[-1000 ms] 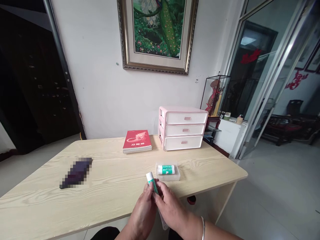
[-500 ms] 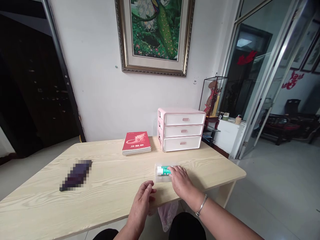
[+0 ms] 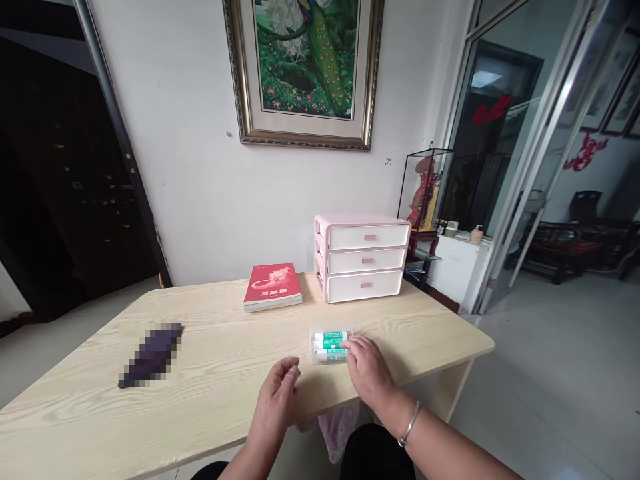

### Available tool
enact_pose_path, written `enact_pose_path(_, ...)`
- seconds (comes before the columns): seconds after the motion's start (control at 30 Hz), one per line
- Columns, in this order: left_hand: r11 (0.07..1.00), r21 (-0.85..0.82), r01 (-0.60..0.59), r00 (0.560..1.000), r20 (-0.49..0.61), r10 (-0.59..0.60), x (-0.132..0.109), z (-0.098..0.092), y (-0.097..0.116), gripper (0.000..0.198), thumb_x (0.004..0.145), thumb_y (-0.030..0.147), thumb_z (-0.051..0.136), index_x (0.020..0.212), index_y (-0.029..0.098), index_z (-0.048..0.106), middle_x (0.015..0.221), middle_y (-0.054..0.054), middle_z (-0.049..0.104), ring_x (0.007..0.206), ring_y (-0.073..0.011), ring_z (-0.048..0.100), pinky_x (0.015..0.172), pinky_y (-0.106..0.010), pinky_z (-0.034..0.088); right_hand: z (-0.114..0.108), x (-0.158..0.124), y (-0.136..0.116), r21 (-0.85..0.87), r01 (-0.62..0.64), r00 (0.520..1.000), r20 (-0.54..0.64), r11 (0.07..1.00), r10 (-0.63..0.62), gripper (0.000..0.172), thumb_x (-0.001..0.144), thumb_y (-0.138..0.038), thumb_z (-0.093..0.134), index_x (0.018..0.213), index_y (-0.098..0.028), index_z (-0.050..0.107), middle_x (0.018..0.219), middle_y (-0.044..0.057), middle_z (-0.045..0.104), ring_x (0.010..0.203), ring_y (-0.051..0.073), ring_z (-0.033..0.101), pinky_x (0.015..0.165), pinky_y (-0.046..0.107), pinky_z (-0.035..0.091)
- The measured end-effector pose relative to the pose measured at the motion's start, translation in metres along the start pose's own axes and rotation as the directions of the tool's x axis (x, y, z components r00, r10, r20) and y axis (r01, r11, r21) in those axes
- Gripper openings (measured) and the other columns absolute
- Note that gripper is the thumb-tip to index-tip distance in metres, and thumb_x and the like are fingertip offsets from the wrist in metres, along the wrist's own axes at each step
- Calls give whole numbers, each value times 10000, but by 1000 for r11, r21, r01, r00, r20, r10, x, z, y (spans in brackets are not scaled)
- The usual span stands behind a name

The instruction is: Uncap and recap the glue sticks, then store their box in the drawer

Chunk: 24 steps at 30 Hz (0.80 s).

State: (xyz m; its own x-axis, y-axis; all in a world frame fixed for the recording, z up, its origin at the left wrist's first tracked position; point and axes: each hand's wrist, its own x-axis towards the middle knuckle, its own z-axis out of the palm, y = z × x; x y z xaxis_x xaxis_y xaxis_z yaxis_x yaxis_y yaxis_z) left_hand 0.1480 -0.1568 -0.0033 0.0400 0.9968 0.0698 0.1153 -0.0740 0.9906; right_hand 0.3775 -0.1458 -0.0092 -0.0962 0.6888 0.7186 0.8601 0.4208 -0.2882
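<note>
Near the front of the table, three white-and-green tubes (image 3: 331,345), which look like glue sticks, lie side by side in a shallow clear plastic box (image 3: 314,360). My right hand (image 3: 369,365) rests at the box's right end, fingers bent over the tubes' ends; it seems to touch them without gripping. A bracelet (image 3: 410,425) circles that wrist. To the left of the box, my left hand (image 3: 279,387) hovers over the table's front edge, fingers loosely curled and nothing visible in it.
A pink-and-white three-drawer unit (image 3: 367,260) stands at the back, drawers closed. Red-covered books (image 3: 273,287) lie left of it. A blurred dark item (image 3: 151,355) is on the table's left (image 3: 210,353). Pink cloth (image 3: 339,430) hangs below the front edge.
A third tube now shows in the box, where two were visible before. My right hand has drawn slightly right and down off the tubes; my left hand has moved slightly left.
</note>
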Motion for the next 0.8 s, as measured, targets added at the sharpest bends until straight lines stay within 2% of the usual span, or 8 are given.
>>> enact_pose_path(0.07, 975, 122, -185, 982, -14, 188, 15, 1, 7, 447, 895, 528, 492, 1187, 213, 614, 1266, -118, 603, 1144, -282, 595, 921, -415, 504, -7, 2, 2, 64, -62, 988, -140, 996, 71, 226, 912, -118, 426, 970, -205, 626, 978, 94, 667, 993, 241, 608, 933, 449, 500)
enact_pose_path(0.13, 889, 279, -362, 929, 34, 368, 34, 3, 13, 481, 896, 458, 517, 1318, 227, 534, 1423, -130, 480, 1280, -289, 502, 1001, -446, 468, -11, 7, 6, 91, -97, 963, -244, 991, 116, 204, 908, -153, 462, 1058, -198, 593, 1051, 113, 644, 1054, 251, 588, 957, 469, 494)
enact_pose_path(0.23, 688, 474, -550, 828, 199, 525, 63, 8, 16, 700, 816, 356, 638, 1460, 242, 389, 1550, -130, 331, 1421, -311, 326, 1107, -504, 373, -12, 13, 15, 71, -61, 984, -164, 996, 72, 438, 862, -153, 518, 1298, -187, 503, 1300, 137, 568, 1248, 258, 508, 1069, 484, 437)
enact_pose_path(0.3, 575, 530, -624, 778, 352, 520, 76, 11, 13, 762, 769, 318, 689, 1468, 242, 395, 1571, -123, 310, 1437, -318, 303, 1137, -511, 339, -11, 11, 20, 28, -23, 1000, 8, 999, 23, 525, 841, -141, 526, 1362, -185, 483, 1392, 128, 527, 1317, 253, 466, 1110, 468, 412)
enact_pose_path(0.43, 480, 570, -667, 744, 542, 391, 82, 10, -2, 546, 800, 275, 650, 1340, 267, 575, 1491, -77, 468, 1346, -281, 470, 1098, -433, 427, -8, -5, 28, -66, 60, 969, 243, 996, -43, 469, 883, -159, 505, 1349, -188, 550, 1420, 102, 536, 1364, 248, 432, 1139, 449, 389)
enact_pose_path(0.53, 438, 579, -687, 726, 560, 399, 78, 9, -13, 539, 860, 244, 568, 1394, 294, 519, 1493, -38, 466, 1296, -241, 533, 1068, -386, 472, -6, -15, 32, -81, 116, 960, 265, 990, -91, 494, 915, -177, 506, 1408, -183, 498, 1472, 103, 481, 1393, 247, 396, 1139, 449, 398)
enact_pose_path(0.67, 331, 588, -738, 665, 551, 505, 79, 12, -22, 416, 924, 258, 519, 1333, 281, 589, 1419, -32, 550, 1381, -269, 426, 1136, -456, 393, 2, -16, 37, -75, 139, 971, 209, 987, -120, 469, 938, -117, 454, 1395, -204, 520, 1447, 89, 512, 1376, 238, 424, 1115, 447, 438)
enact_pose_path(0.8, 326, 579, -747, 657, 572, 491, 84, 14, -21, 385, 933, 236, 509, 1304, 246, 612, 1408, -76, 558, 1338, -290, 481, 1139, -498, 366, 7, -14, 41, -81, 155, 971, 198, 985, -137, 447, 953, -87, 401, 1361, -180, 558, 1417, 98, 542, 1371, 236, 432, 1120, 440, 435)
